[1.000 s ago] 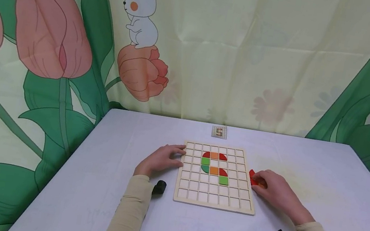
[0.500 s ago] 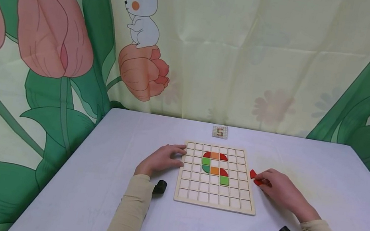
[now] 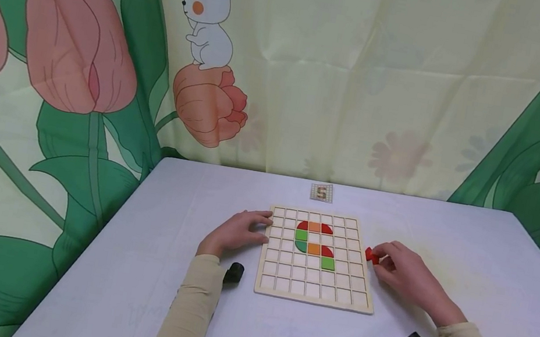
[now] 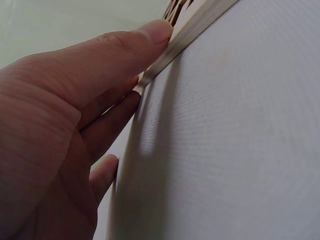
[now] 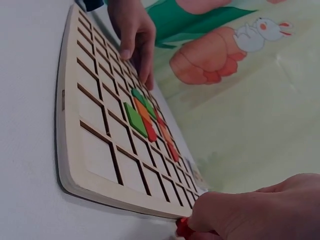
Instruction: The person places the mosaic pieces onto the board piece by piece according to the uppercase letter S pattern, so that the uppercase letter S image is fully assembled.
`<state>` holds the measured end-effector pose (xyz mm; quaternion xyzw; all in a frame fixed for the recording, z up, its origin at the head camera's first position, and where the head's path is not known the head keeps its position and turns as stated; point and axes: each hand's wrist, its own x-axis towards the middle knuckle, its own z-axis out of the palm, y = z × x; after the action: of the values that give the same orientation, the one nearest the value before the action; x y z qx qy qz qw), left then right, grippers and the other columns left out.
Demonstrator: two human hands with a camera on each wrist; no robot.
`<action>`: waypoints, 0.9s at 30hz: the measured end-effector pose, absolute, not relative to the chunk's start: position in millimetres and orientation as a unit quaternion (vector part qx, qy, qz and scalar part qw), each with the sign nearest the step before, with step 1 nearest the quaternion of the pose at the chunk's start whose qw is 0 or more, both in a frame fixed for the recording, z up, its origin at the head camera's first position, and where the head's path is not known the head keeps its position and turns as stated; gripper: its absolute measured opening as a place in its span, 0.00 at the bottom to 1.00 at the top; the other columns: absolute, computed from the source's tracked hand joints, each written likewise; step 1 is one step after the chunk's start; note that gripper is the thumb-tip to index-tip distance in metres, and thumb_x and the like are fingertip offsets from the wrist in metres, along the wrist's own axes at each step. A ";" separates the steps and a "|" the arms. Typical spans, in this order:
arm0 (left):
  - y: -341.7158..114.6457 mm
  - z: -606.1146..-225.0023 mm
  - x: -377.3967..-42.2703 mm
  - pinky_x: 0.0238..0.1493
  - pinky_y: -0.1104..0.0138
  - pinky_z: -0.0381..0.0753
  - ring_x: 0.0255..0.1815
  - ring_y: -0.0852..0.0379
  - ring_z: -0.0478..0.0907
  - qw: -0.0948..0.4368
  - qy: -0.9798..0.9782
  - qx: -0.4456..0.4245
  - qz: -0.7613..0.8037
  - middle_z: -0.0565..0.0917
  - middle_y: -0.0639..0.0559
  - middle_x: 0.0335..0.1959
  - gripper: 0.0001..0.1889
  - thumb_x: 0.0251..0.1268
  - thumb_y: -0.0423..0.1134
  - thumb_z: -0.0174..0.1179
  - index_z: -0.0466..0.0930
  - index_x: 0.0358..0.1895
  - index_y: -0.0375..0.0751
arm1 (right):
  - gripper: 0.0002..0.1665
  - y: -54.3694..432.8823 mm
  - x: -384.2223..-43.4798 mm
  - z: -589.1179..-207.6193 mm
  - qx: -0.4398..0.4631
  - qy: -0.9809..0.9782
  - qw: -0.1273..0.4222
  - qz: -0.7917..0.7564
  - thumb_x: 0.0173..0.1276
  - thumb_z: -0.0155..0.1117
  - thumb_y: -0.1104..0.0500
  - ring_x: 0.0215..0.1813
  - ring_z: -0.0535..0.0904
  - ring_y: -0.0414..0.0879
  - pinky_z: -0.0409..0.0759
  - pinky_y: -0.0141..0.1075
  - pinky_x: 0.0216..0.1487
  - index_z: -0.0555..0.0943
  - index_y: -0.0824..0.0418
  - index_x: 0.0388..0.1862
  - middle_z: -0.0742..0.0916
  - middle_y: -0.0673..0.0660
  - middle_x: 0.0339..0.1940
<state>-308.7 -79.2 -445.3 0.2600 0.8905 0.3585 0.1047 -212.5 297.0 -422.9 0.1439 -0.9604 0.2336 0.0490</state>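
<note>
A cream backdrop point(image 3: 307, 98) fills the space behind the table point(image 3: 106, 296), with soft vertical folds and a crease running across its right half. Printed on its left are a big pink tulip point(image 3: 80, 44), another cut off by the picture's edge, and broad green leaves. Near them a white rabbit point(image 3: 212, 21), facing left, sits on a coral bloom point(image 3: 207, 108). Tall leaves point(image 3: 533, 130) rise at the right, and a faint pink flower point(image 3: 399, 156) shows low down. The tabletop is white, in soft, even light.
</note>
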 end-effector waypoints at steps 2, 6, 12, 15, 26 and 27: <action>-79.3 -445.4 -308.9 0.78 0.59 0.46 0.75 0.52 0.59 0.105 0.892 0.257 0.357 0.69 0.53 0.71 0.25 0.62 0.41 0.67 0.78 0.62 0.40 | 0.08 295.6 -212.3 -423.3 0.150 -0.958 0.065 0.236 0.59 0.68 0.69 0.36 0.77 0.44 0.82 0.37 0.36 0.81 0.61 0.36 0.81 0.52 0.36; -79.8 -445.0 -309.3 0.78 0.60 0.45 0.75 0.52 0.59 0.105 0.893 0.256 0.356 0.69 0.54 0.71 0.25 0.62 0.41 0.67 0.78 0.62 0.41 | 0.07 294.9 -213.3 -422.7 0.162 -0.957 0.075 0.230 0.58 0.68 0.69 0.35 0.76 0.44 0.82 0.38 0.35 0.80 0.59 0.31 0.81 0.52 0.35; -79.7 -444.4 -308.9 0.78 0.59 0.46 0.75 0.52 0.59 0.106 0.893 0.256 0.355 0.69 0.54 0.72 0.25 0.62 0.41 0.67 0.78 0.62 0.40 | 0.08 286.5 -210.0 -421.1 0.170 -0.946 0.075 0.264 0.59 0.69 0.68 0.36 0.78 0.42 0.83 0.35 0.37 0.80 0.57 0.31 0.81 0.50 0.36; -79.8 -442.7 -308.1 0.78 0.59 0.46 0.75 0.52 0.59 0.107 0.894 0.256 0.352 0.69 0.54 0.72 0.25 0.62 0.41 0.67 0.78 0.62 0.40 | 0.08 272.5 -206.3 -421.9 0.191 -0.931 0.059 0.305 0.60 0.71 0.65 0.35 0.77 0.39 0.83 0.30 0.37 0.80 0.54 0.33 0.81 0.47 0.35; -80.3 -441.6 -306.9 0.78 0.59 0.46 0.75 0.52 0.59 0.106 0.893 0.260 0.351 0.68 0.54 0.72 0.25 0.62 0.41 0.67 0.78 0.62 0.40 | 0.09 235.4 -202.2 -432.2 0.264 -0.906 -0.003 0.331 0.63 0.71 0.63 0.38 0.78 0.35 0.83 0.30 0.42 0.82 0.49 0.37 0.83 0.40 0.35; -80.2 -441.8 -306.9 0.78 0.59 0.46 0.75 0.52 0.59 0.107 0.894 0.261 0.350 0.68 0.54 0.72 0.25 0.62 0.41 0.67 0.78 0.62 0.40 | 0.09 235.4 -202.4 -432.5 0.261 -0.908 -0.002 0.327 0.63 0.71 0.63 0.38 0.78 0.35 0.83 0.30 0.42 0.82 0.49 0.37 0.83 0.40 0.35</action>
<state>-306.9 -80.2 -441.8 0.2608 0.8935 0.3497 0.1065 -202.4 235.4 -432.5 0.2609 -0.9082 0.3273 -0.0023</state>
